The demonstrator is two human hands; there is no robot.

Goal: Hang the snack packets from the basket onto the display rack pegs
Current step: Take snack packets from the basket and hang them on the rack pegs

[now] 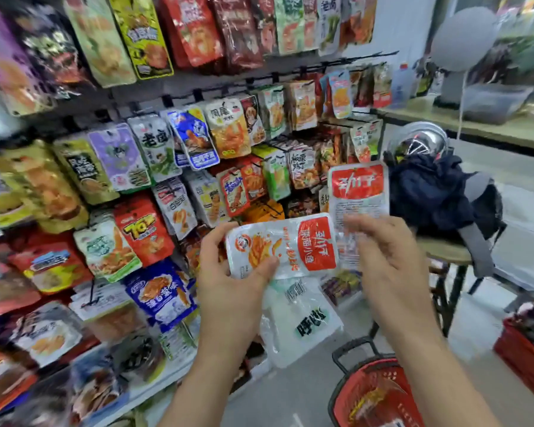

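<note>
Two red-and-white packets are raised in front of the display rack (216, 79) on my feed. The left hand (228, 272) grips the sideways packet (284, 245), thumb across its front and fingers curled behind its left end. A white packet (302, 322) hangs below that hand; I think the same fingers hold it, though its top edge is hidden. The right hand (392, 260) is blurred, yet I can see its fingertips pinching the lower part of the upright packet (358, 192), just beside the sideways one's right end. The red basket (364, 369) sits low, under the right forearm, with packets inside. A dark jacket (429, 195) is heaped at the right.
</note>
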